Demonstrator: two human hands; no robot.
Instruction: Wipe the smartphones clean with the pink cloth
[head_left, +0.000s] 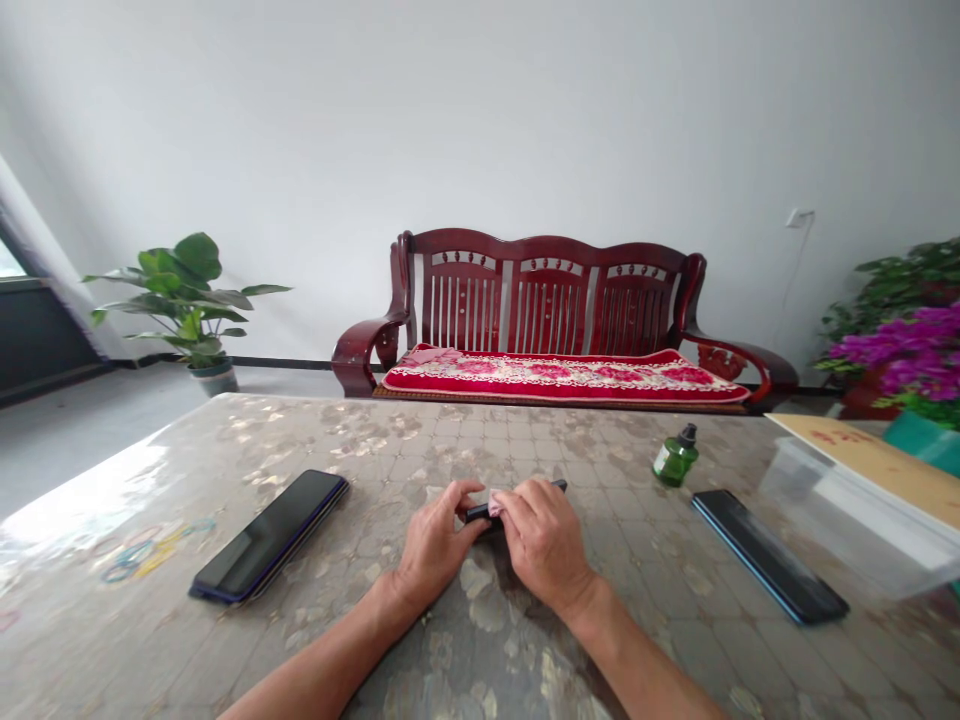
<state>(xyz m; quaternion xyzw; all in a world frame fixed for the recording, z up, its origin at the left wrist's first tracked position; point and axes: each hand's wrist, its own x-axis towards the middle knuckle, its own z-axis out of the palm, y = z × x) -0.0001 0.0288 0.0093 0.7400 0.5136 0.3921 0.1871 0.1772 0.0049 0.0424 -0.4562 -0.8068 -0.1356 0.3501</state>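
My left hand (439, 545) pinches the left end of a slim black object (478, 512) between thumb and fingers, low over the middle of the table. My right hand (545, 540) holds a small crumpled pinkish-white cloth or tissue (494, 503) pressed against that same black object. The object's other end shows just beyond the right knuckles. Its middle is hidden behind my right fingers, so I cannot tell exactly what it is.
A phone (270, 537) lies left, near coloured rubber bands (150, 550). Right are another phone (769, 555), a green bottle (675, 457) and a clear plastic box (847, 520) under a tan board (877, 460). A wooden bench (551, 290) stands beyond the patterned table (360, 640).
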